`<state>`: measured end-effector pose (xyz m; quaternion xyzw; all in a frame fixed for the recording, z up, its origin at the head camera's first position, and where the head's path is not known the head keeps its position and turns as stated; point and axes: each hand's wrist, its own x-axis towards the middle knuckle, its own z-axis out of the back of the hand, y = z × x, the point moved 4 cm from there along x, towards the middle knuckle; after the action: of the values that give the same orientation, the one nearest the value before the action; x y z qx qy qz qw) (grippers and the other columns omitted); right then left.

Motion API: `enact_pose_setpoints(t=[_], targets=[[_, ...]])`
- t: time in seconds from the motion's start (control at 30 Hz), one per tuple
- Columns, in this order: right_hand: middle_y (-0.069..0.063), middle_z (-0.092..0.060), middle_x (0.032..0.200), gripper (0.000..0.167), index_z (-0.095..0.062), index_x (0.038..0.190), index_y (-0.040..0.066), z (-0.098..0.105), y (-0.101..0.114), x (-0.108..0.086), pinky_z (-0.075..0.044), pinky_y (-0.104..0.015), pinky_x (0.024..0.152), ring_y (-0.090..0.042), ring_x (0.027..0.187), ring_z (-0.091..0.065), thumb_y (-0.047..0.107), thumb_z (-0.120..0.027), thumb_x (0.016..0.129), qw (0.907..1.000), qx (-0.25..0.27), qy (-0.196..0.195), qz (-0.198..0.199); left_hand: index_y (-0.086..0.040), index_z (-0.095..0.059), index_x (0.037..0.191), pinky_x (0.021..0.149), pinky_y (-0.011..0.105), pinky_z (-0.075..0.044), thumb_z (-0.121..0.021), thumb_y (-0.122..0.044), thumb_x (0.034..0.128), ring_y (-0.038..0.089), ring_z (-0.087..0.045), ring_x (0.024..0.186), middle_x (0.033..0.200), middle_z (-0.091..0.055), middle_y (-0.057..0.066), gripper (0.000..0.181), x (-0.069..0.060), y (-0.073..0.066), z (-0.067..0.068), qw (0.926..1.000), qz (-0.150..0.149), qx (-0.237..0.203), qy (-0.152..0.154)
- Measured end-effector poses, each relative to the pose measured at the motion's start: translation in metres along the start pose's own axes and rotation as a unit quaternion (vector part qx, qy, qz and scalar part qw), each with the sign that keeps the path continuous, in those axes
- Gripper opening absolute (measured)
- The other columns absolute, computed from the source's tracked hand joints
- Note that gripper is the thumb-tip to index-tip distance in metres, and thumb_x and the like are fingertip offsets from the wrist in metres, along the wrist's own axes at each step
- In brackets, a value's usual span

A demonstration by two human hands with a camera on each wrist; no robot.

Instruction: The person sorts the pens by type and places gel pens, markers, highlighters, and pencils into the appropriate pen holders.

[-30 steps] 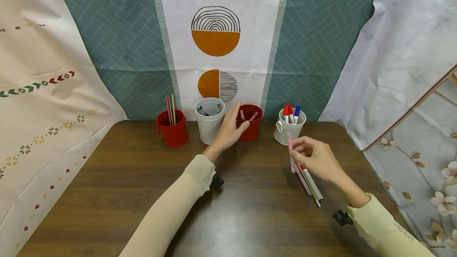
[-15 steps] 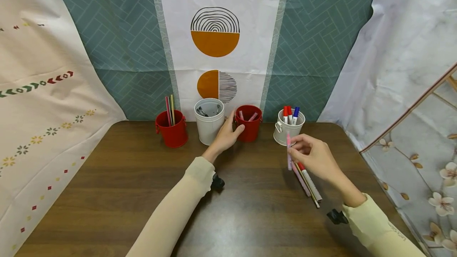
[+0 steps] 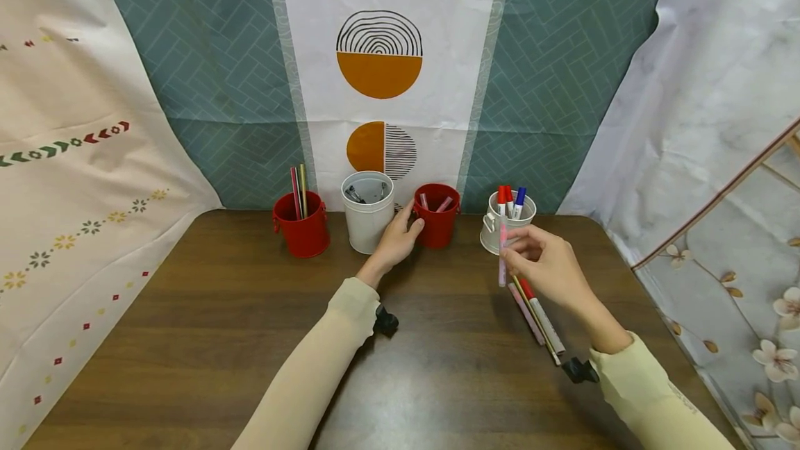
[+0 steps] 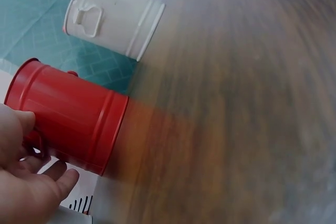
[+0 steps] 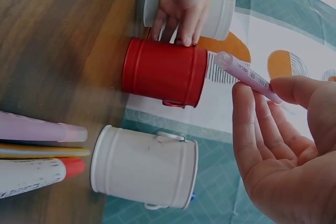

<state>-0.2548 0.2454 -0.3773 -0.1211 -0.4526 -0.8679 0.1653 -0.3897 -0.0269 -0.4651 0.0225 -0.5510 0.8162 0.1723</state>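
In the head view my right hand [image 3: 542,262] pinches a pink marker [image 3: 502,255] between thumb and fingers, upright in front of the small white bucket [image 3: 496,236]. The right wrist view shows a barcode label on this pink marker [image 5: 248,74]. My left hand [image 3: 395,240] touches the side of the right red bucket [image 3: 437,226], fingers loosely extended by its handle. In the left wrist view the thumb lies against that red bucket [image 4: 73,116]. Pink sticks lie inside it. Under my right hand lie another pink marker [image 3: 526,314], a pencil [image 3: 542,332] and a red-capped white marker [image 3: 548,325].
Another red bucket [image 3: 304,236] with pencils and a tall white bucket [image 3: 367,222] with dark metal clips stand to the left. The small white bucket holds red and blue markers. A patterned cloth [image 3: 237,89] hangs behind the wooden table [image 3: 206,325].
The right hand has lifted the pink marker slightly up and left, away from the items lying on the table. The left hand has lowered a little beside the red bucket.
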Motion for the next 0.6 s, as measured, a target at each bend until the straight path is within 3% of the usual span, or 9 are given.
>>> enact_pose_setpoints(t=[0.3, 0.6], targets=[[-0.016, -0.079, 0.095, 0.023, -0.072, 0.118, 0.002, 0.001, 0.012, 0.022, -0.065, -0.030, 0.065, -0.021, 0.071, -0.077, 0.009, -0.078, 0.097, 0.9998, 0.016, -0.008, 0.006, -0.010, -0.027, 0.169, 0.129, 0.045, -0.029, -0.051, -0.018, 0.1124, 0.030, -0.034, 0.158, 0.172, -0.033, 0.015, 0.062, 0.001, -0.003, -0.001, 0.9999, -0.011, 0.004, -0.004], [-0.012, -0.080, 0.099, 0.022, -0.073, 0.114, 0.005, -0.005, 0.027, 0.062, -0.059, -0.020, 0.066, -0.028, 0.077, -0.078, 0.019, -0.078, 0.098, 0.9995, -0.006, -0.020, 0.022, -0.011, -0.029, 0.169, 0.128, 0.045, -0.031, -0.052, -0.017, 0.1121, 0.030, -0.035, 0.157, 0.171, -0.035, 0.013, 0.061, -0.001, -0.004, 0.000, 0.9999, -0.012, 0.005, -0.011]])
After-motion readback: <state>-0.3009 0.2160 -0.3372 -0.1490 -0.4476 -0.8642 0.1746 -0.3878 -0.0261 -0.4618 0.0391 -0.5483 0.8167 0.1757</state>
